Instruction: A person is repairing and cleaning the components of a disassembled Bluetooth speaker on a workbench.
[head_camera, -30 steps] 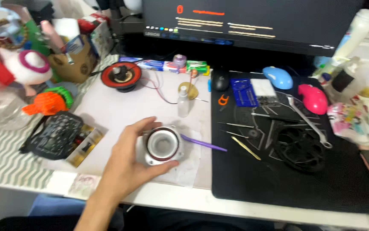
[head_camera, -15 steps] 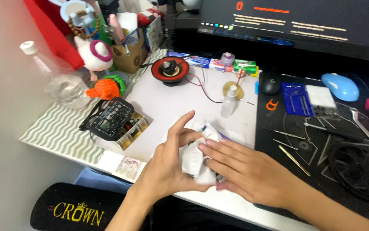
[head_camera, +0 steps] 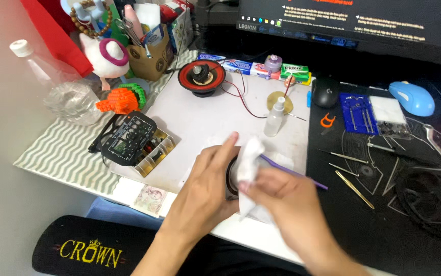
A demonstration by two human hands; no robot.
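The left hand [head_camera: 202, 189] is curled around a small round speaker [head_camera: 232, 179] and holds it just above the white mat [head_camera: 205, 117] at the front of the bench [head_camera: 57, 153]. Only a dark edge of the speaker shows between the two hands. The right hand [head_camera: 287, 197] pinches a white tissue [head_camera: 248, 163] and presses it on the face of the speaker. So both hands are closed, one on the speaker and one on the tissue.

It looks like the wiping is in full go. I think the speaker face is part cleaned, but the tissue hides it, so I cannot tell how clean it is. The wiping does not look done, since the tissue is on the face.

A purple stick [head_camera: 292, 173] lies on the mat just behind the right hand. A little bottle [head_camera: 275, 116] stands near the far side of the mat. A red speaker [head_camera: 201, 76] with wires sits at the back. A black board [head_camera: 131, 137] lies at the left, near an orange toy [head_camera: 121, 99]. Thin tools [head_camera: 350, 161] lie on the black mat [head_camera: 384, 225] at the right, well apart from the hands.

One second ago only the left hand held the speaker, and its shiny face was bare. Half a second ago the right hand came in with the tissue. Now the tissue covers the face, and the view has swung to the left.
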